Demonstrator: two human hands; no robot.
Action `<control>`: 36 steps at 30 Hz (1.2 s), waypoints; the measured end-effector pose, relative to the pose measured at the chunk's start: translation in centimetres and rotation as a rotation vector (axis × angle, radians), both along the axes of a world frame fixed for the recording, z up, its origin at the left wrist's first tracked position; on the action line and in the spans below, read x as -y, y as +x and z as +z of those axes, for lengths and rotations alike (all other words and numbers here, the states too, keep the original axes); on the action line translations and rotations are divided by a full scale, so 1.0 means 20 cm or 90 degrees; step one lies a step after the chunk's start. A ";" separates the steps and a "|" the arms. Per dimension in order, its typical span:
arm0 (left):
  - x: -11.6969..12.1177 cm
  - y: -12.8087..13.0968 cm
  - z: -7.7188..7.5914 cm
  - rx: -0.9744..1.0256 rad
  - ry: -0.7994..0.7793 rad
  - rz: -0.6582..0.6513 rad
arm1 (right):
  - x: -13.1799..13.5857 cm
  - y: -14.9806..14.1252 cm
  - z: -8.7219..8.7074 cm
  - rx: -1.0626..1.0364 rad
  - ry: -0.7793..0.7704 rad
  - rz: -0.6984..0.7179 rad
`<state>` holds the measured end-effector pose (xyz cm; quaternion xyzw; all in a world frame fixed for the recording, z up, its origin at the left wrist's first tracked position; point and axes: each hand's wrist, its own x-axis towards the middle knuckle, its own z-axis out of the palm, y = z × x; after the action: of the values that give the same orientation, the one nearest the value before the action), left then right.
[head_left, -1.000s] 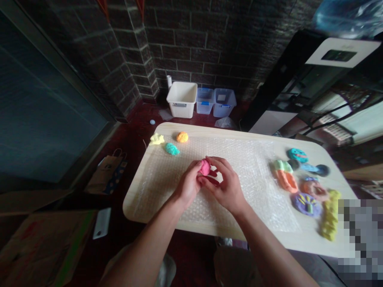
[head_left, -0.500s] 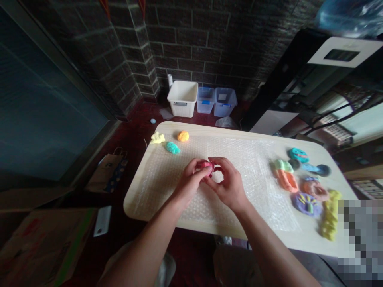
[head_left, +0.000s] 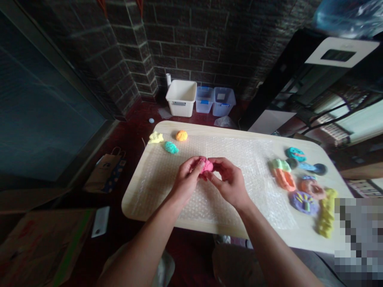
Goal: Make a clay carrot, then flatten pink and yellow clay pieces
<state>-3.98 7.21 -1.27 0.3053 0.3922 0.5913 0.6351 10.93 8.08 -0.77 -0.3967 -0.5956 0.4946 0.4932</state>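
Note:
A small pink lump of clay [head_left: 206, 165] is pinched between both hands above the middle of a pale wooden table [head_left: 134, 199]. My left hand [head_left: 186, 184] curls its fingers round the lump from the left. My right hand [head_left: 229, 181] grips it from the right with thumb and fingertips. Bubble wrap [head_left: 254, 159] covers most of the tabletop under the hands.
At the table's far left lie yellow [head_left: 156, 137], teal [head_left: 170, 148] and orange [head_left: 181, 135] clay lumps. Several finished clay shapes [head_left: 299, 183] sit at the right. A white bin [head_left: 181, 97] and two clear boxes [head_left: 215, 100] stand on the floor by the brick wall.
Both hands keep turning and squeezing the pink lump; it was flattened between the fingers half a second ago and is rounder now. The hands stay in the same spot.

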 end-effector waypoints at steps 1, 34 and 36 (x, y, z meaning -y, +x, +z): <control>0.00 0.00 0.00 -0.006 -0.003 -0.002 | 0.00 0.00 0.00 0.007 0.006 -0.003; 0.02 0.06 0.05 0.135 -0.086 0.025 | 0.03 0.00 0.06 0.243 0.181 -0.067; 0.02 0.06 0.06 0.146 -0.097 0.034 | 0.03 0.01 0.06 0.258 0.220 -0.060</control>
<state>-2.70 6.77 -0.15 0.1762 0.3689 0.6077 0.6809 11.03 7.42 0.44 -0.4246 -0.7386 0.2723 0.4472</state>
